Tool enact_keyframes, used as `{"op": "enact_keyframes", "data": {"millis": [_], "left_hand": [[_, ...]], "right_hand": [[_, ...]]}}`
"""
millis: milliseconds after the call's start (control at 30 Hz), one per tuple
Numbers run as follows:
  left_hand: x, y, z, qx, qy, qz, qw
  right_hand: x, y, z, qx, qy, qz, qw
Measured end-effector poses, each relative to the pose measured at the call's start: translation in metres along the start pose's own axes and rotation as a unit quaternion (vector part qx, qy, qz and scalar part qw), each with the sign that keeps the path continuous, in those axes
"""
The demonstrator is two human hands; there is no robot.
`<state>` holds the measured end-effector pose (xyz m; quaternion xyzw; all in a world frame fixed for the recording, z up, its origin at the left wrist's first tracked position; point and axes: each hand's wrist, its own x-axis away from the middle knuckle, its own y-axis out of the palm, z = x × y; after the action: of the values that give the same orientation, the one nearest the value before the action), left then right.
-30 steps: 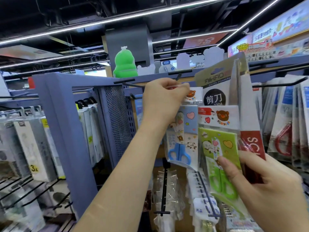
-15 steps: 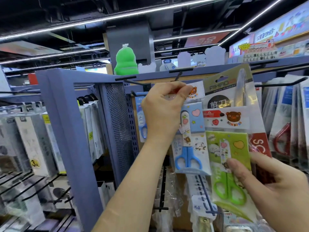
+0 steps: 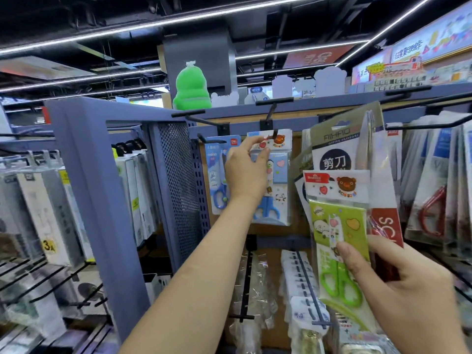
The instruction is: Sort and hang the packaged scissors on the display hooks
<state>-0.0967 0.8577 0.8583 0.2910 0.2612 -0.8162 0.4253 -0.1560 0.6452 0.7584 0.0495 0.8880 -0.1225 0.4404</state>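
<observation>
Head view: a shop rack of display hooks, seen over two raised bare hands.
Left hand (image 3: pixel 246 172): fingers pinch the header card of the blue scissors pack (image 3: pixel 274 198), at the tip of the black hook (image 3: pixel 273 134) just above it.
Right hand (image 3: pixel 408 284): grasps a fan of packs, the green scissors pack (image 3: pixel 339 241) in front, the grey office scissors pack (image 3: pixel 344 144) behind.
Doing it well: likely level the card's hole with the hook tip, slide it fully back, then let go.
Readable writing: "AIHAO" and "剪刀" on the grey pack; "deli" on the hanging pack (image 3: pixel 217 175) left of the left hand.
</observation>
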Motion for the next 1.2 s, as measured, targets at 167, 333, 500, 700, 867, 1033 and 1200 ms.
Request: {"op": "enact_keyframes", "data": {"millis": [167,333,500,700,867,1033,1200], "left_hand": [[0.004,-0.003,-0.019,-0.104,0.021,-0.047,0.993],[0.034,-0.027,-0.022,-0.053,0.037,-0.043,0.997],[0.072,-0.042,0.006,0.189,0.041,-0.171,0.966],[0.062,-0.062,0.034,0.299,-0.028,-0.285,0.91],[0.067,-0.054,0.04,0.276,0.001,-0.278,0.92],[0.073,-0.045,0.049,0.398,-0.044,-0.174,0.9],[0.062,-0.044,0.058,0.367,-0.008,-0.052,0.929]], "right_hand": [[0.003,0.001,-0.003,-0.022,0.004,0.007,1.0],[0.005,0.005,-0.005,-0.096,0.059,-0.016,0.993],[0.007,0.015,-0.016,-0.188,0.108,-0.046,0.975],[0.004,0.014,-0.021,-0.263,0.139,-0.094,0.95],[0.006,0.018,-0.014,-0.215,0.129,-0.087,0.964],[0.006,0.024,-0.013,-0.212,0.124,-0.089,0.965],[0.005,0.028,-0.023,-0.196,0.113,-0.083,0.97]]}}
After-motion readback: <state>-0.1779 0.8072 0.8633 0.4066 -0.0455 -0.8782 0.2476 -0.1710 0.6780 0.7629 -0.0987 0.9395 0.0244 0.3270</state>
